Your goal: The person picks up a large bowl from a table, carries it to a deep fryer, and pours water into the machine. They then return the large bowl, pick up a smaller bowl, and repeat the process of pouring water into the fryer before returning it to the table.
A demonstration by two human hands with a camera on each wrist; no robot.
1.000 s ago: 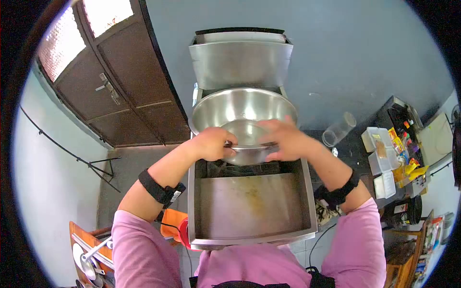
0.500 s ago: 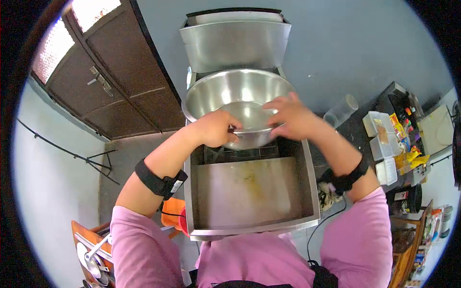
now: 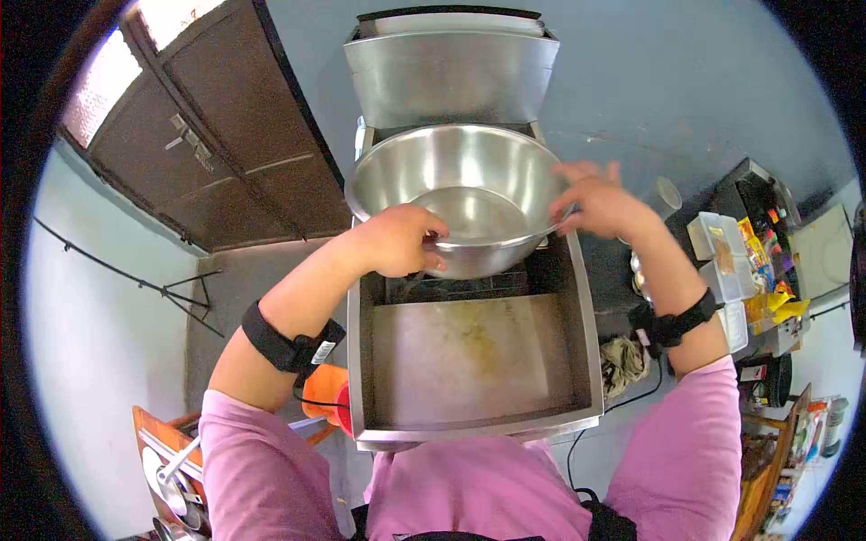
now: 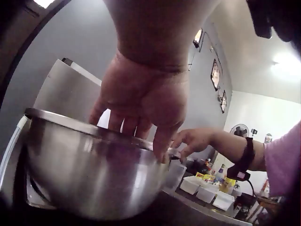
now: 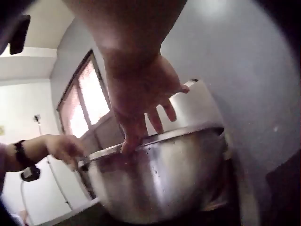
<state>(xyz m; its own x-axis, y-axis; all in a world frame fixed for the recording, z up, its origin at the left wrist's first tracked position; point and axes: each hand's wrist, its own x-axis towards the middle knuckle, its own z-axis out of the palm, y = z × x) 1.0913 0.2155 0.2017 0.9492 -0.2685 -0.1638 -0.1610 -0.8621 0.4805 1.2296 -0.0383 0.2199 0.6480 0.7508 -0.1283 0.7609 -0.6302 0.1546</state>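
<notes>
A large, deep stainless steel basin (image 3: 451, 158) sits on the far half of a metal unit; its inside shows bare. At the near-left rim, my left hand (image 3: 402, 240) pinches the edge, thumb outside and fingers inside. The left wrist view shows the left thumb (image 4: 162, 146) over the basin's outer wall. My right hand (image 3: 603, 206), blurred, touches the right rim with its fingers spread. In the right wrist view the right thumb (image 5: 129, 143) is at the rim, with the other fingers loosely extended over the bowl's inside.
The metal unit has a stained flat plate (image 3: 469, 361) in front and a tall steel back panel (image 3: 451, 81). To the right, a dark counter holds a clear jar (image 3: 667, 194) and plastic tubs (image 3: 726, 270). A cloth (image 3: 622, 365) lies at right; a red bucket (image 3: 343, 410) stands left.
My right hand has slid along the rim from the front to the right side, and its fingers have spread apart. The left hand has stayed at the near-left rim. The head view has shifted slightly.
</notes>
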